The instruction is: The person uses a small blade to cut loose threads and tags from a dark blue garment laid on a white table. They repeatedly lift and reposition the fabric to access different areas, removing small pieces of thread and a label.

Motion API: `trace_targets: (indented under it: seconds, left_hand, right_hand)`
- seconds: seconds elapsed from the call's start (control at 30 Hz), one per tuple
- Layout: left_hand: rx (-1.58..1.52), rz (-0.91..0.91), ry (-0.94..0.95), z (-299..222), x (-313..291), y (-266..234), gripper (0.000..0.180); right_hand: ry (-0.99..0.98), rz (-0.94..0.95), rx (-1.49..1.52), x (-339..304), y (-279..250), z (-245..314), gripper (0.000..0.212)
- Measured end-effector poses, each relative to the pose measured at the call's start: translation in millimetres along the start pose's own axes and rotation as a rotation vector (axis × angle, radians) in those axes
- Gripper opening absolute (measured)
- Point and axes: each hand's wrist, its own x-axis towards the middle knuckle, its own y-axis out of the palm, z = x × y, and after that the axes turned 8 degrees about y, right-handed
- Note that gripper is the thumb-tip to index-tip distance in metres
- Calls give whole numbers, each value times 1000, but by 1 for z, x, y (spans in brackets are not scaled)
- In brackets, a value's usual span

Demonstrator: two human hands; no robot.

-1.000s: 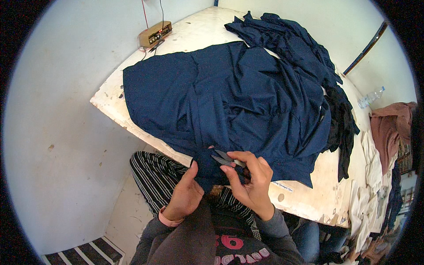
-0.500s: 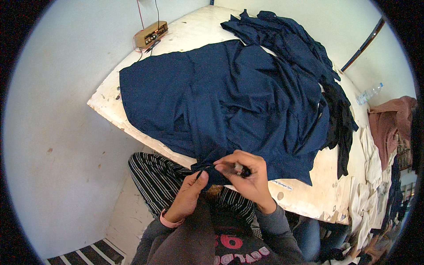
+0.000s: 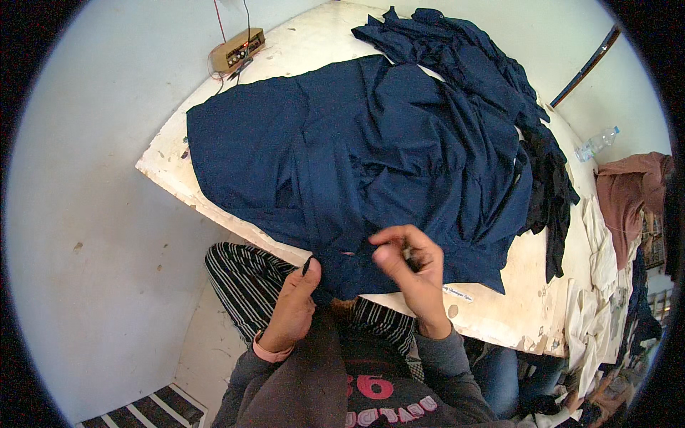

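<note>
A navy blue garment (image 3: 342,157) lies spread over the pale table, its near part hanging at the table's front edge. My left hand (image 3: 291,303) pinches this near edge, thumb on top; a narrow black shape (image 3: 307,266) shows at the thumb tip, too small to name. To its right, my right hand (image 3: 417,274) is lifted a little over the cloth, fingers curled, slightly blurred. A small dark and silvery object (image 3: 409,258), mostly hidden, is tucked inside it. Between the hands, a short pinkish mark (image 3: 347,253) shows on the cloth.
More dark blue cloth (image 3: 457,50) lies at the back, with black cloth (image 3: 553,185) at the right. A brown radio-like box (image 3: 237,51) with wires stands far left. A plastic bottle (image 3: 598,144) and brownish cloth (image 3: 628,200) are at the far right. The worn table (image 3: 168,160) meets white walls.
My right hand has drawn away from the left, to the right, letting go of the cloth edge. My left hand has shifted slightly left, and the pinkish mark has come into sight.
</note>
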Motion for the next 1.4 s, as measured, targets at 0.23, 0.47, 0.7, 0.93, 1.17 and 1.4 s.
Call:
trace_targets:
  seconds: [0.23, 0.47, 0.7, 0.93, 1.17, 1.4]
  left_hand:
    - [824, 55, 689, -6, 6, 3, 22]
    - [1029, 234, 1165, -8, 7, -4, 19]
    - [915, 159, 1110, -5, 9, 1, 18]
    - [934, 110, 1139, -9, 10, 6, 18]
    - [929, 128, 1086, -13, 5, 10, 18]
    - [974, 76, 1090, -10, 4, 8, 21]
  right_hand:
    - [-32, 254, -87, -3, 4, -14, 16]
    - [-119, 448, -64, -10, -21, -13, 14]
    - [-223, 600, 154, -23, -38, -19, 17]
    - [-292, 78, -258, -39, -30, -9, 40]
    - [-458, -118, -635, -29, -16, -8, 35]
    - [-345, 11, -527, -35, -16, -7, 31]
